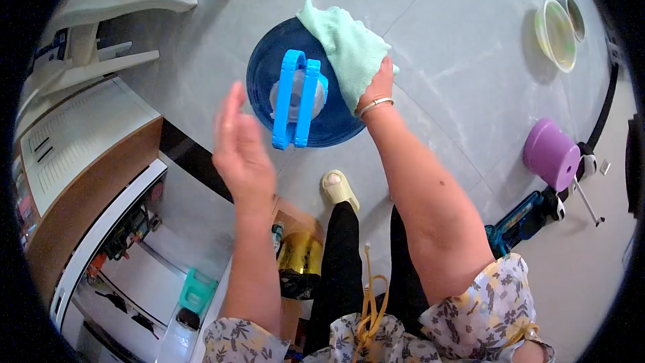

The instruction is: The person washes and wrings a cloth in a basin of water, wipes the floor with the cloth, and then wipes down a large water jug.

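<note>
A large blue water jug [269,47] stands on the floor, seen from above. Over its neck sits a bright blue carrying handle [285,104] with two parallel bars. A mint green cloth [344,46] drapes across the jug's upper right side. My right hand [379,87], wearing a bracelet at the wrist, holds the cloth against the jug; its fingertips are hidden by the fabric. To the left of the jug, my left hand [243,151] is raised with fingers stretched out, a little blurred, and it holds nothing.
White chair legs [127,3] stand at upper left, above a cabinet [94,144]. Nested basins [556,35] and a purple upturned bucket or stool [551,153] lie along the right. A gold container [299,253] sits beside my slippered foot [339,188].
</note>
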The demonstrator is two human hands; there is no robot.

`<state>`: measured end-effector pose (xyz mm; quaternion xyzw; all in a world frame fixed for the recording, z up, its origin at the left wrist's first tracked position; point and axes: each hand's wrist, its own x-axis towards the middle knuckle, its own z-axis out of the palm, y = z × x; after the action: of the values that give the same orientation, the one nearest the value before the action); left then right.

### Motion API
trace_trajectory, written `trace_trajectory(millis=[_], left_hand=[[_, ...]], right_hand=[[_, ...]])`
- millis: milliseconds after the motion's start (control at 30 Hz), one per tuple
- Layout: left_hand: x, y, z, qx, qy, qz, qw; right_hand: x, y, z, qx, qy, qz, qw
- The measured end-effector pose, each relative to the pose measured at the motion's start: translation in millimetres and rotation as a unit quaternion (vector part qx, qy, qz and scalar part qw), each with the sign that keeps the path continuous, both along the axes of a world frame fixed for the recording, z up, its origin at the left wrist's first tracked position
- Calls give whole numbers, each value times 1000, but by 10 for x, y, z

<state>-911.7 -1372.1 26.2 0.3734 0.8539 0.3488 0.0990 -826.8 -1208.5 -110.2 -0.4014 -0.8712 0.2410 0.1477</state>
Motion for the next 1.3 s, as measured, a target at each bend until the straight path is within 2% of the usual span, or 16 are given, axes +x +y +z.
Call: trace_trajectory(millis=[33, 67, 100, 200, 267, 333, 367, 433, 600, 800, 867, 933, 1000, 1067, 1233, 1300], left_hand=[[-95, 7, -66, 52, -115, 95, 987], [-196, 9, -142, 103, -227, 188, 950], [-308, -7, -260, 102, -225, 190, 950], [-658, -36, -788, -18, -115, 91, 989], [-822, -10, -1103, -98, -126, -21, 987], [-930, 86, -1292, -100, -146, -33, 984], [-957, 135, -1363, -99, -163, -48, 980], [-999, 198, -1466, -94, -158, -46, 982], [-978, 252, -1536, -71, -154, -41, 985], [-884, 189, -1551, -77, -155, -7, 985], [-825, 80, -1538, -51, -151, 0, 987], [-653, -75, -1479, -67, -143, 8, 987], [-369, -240, -1342, -26, -183, 99, 978], [-114, -520, -1357, 1, -207, 109, 972], [541, -1149, -1692, 78, -339, 193, 918], [641, -1187, -1736, 78, -385, 238, 888]], right_hand=[[-19, 11, -14, -10, 9, -6, 1000], [-26, 6, -33, -21, 18, -12, 1000], [-19, 3, -19, -23, 20, -10, 999], [-27, -1, -33, 24, 24, 14, 999], [2, -24, -93, 12, 14, 9, 1000], [52, -54, -144, 8, 2, 11, 1000], [78, -62, -159, 47, -14, 22, 999], [109, -64, -183, 88, -33, 36, 995], [44, -16, -209, 33, 37, 14, 999], [8, 14, -87, 27, 43, 29, 998], [40, 13, -28, 7, 7, 45, 999], [17, 82, -65, -32, 19, 127, 991], [-77, 125, 71, -11, 13, 163, 986], [-167, 124, 217, -85, -22, 270, 959], [-319, -52, -464, -44, 93, 359, 928], [-373, -52, -496, -60, -56, 361, 929]])
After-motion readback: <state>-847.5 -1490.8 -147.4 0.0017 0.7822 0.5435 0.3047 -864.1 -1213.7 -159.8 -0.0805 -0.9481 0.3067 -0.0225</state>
